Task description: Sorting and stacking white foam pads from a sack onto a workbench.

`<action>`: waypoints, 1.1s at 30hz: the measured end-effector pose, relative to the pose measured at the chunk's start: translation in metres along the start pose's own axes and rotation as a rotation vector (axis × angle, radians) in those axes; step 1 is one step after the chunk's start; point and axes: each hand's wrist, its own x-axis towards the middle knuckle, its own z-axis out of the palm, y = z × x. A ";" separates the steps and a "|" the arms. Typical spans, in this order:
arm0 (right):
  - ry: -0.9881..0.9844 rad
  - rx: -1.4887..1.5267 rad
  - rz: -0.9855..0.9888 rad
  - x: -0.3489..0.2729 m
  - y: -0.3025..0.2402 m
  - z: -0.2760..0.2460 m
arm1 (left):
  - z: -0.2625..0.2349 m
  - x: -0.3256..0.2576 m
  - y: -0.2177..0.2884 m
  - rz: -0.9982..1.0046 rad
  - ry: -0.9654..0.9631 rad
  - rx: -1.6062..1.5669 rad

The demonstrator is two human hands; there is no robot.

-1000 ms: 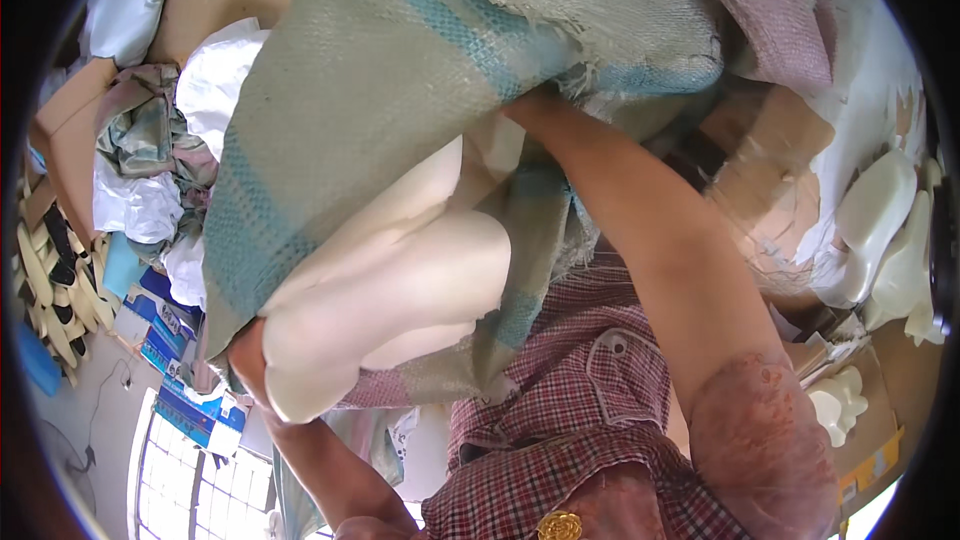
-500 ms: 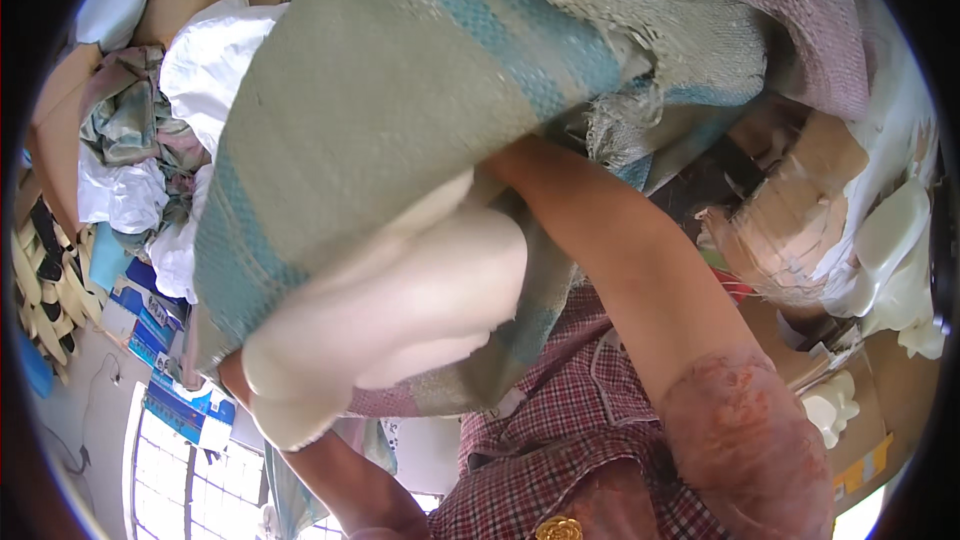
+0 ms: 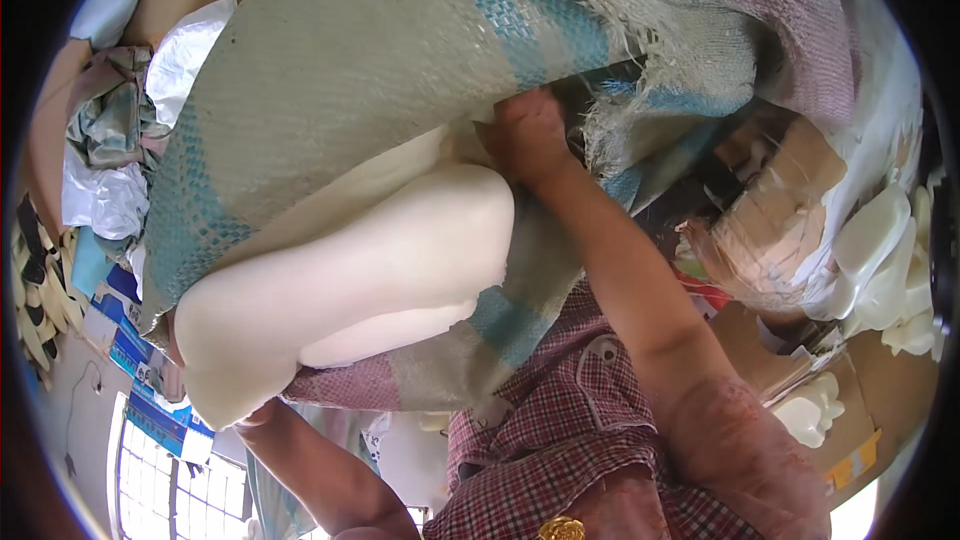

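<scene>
A large woven sack [image 3: 330, 70], grey-beige with blue and pink stripes, spreads before me with its mouth toward me. Smooth cream foam-like moulded pieces [image 3: 350, 250] lie in its mouth, one overlapping another. My right hand [image 3: 532, 130] is closed at the sack's edge, beyond the pieces' right end; its fingertips are partly hidden in the folds. At the lower left end of the front piece, my left hand [image 3: 262, 414] is wrapped behind it, mostly covered, with a bit of finger showing at the piece's left side.
Torn wrapping round a brown bundle [image 3: 775, 205] lies to the right, beside more pale moulded pieces [image 3: 885, 260]. On the left are crumpled white bags [image 3: 105, 200], blue printed boxes [image 3: 150, 380] and a pile of cream and black strips [image 3: 40, 290]. A barred window [image 3: 180, 480] shows lower left.
The front foam piece and my left hand have shifted left and slightly down. The sack's left side has swung left too. More of my right hand now shows at the sack's edge.
</scene>
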 end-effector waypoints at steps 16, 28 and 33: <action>-0.081 -0.311 -0.280 0.075 0.044 0.027 | 0.054 0.010 0.025 0.197 -0.018 0.004; -0.483 0.132 0.062 0.087 0.040 0.033 | 0.074 0.026 0.073 0.112 -0.336 0.034; -0.629 0.292 0.166 0.082 0.076 0.010 | 0.072 0.023 0.088 0.155 -0.331 0.036</action>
